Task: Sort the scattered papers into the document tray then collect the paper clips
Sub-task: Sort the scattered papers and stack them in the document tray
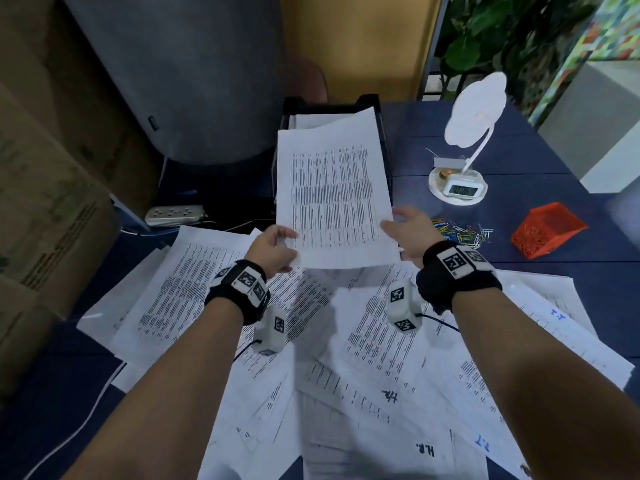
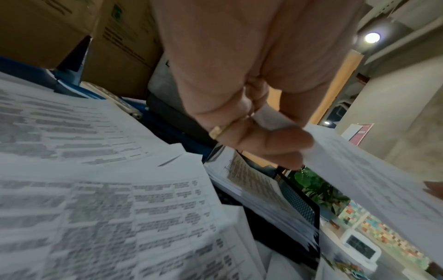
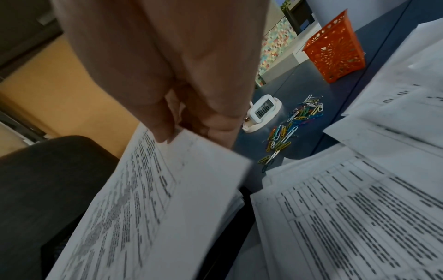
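A printed sheet (image 1: pixel 332 188) hangs over the black document tray (image 1: pixel 375 102), its far end above the papers stacked inside. My left hand (image 1: pixel 288 244) pinches the sheet's near left corner, and my right hand (image 1: pixel 390 224) grips the near right edge. The left wrist view shows my thumb and ringed finger closed on the sheet (image 2: pixel 359 170). Seen from the right wrist, my fingers curl over the sheet (image 3: pixel 167 189). Many scattered papers (image 1: pixel 381 348) cover the blue table below my arms. Coloured paper clips (image 1: pixel 460 232) lie in a loose heap right of my right hand.
An orange mesh basket (image 1: pixel 547 230) stands at the right, beyond the clips. A white desk lamp with a clock base (image 1: pixel 459 188) sits behind them. Cardboard boxes (image 1: pixel 45 188) and a grey chair back (image 1: pixel 180 74) crowd the left. A power strip (image 1: pixel 175 213) lies left of the tray.
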